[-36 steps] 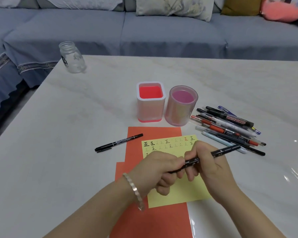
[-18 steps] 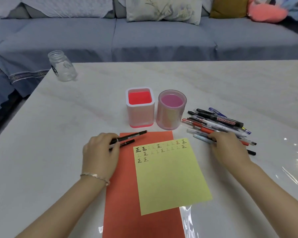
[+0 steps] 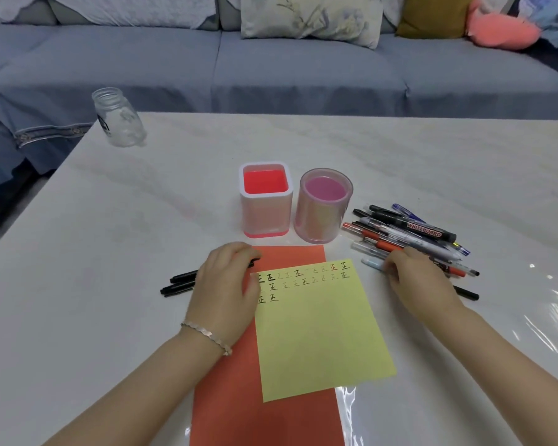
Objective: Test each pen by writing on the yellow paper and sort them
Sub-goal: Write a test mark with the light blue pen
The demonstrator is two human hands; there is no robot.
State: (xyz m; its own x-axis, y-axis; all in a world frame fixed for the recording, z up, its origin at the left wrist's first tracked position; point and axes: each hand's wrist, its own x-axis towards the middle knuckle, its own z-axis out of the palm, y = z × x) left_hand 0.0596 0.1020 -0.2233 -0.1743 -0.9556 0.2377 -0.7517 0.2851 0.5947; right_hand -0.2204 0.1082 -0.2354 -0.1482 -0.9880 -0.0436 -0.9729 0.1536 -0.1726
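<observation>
The yellow paper [image 3: 319,329], with rows of test marks along its top, lies on a red sheet [image 3: 226,397]. Left of it lie two black pens [image 3: 178,283] side by side. My left hand [image 3: 226,284] rests palm down over their right ends, its thumb at the paper's edge. Right of the paper is a pile of several pens [image 3: 413,235], among them a whiteboard marker [image 3: 426,229]. My right hand [image 3: 416,278] sits on the near edge of the pile, fingertips curled onto a light blue pen [image 3: 372,263].
A square red-lined pen holder [image 3: 266,230] and a round pink holder [image 3: 319,226] stand behind the paper. A glass jar [image 3: 118,119] stands at the table's far left corner. A blue sofa runs behind the table [image 3: 110,317].
One second ago both hands held a black pen over the paper. My left hand has since laid it beside the other black pen, and my right hand has moved to the pile.
</observation>
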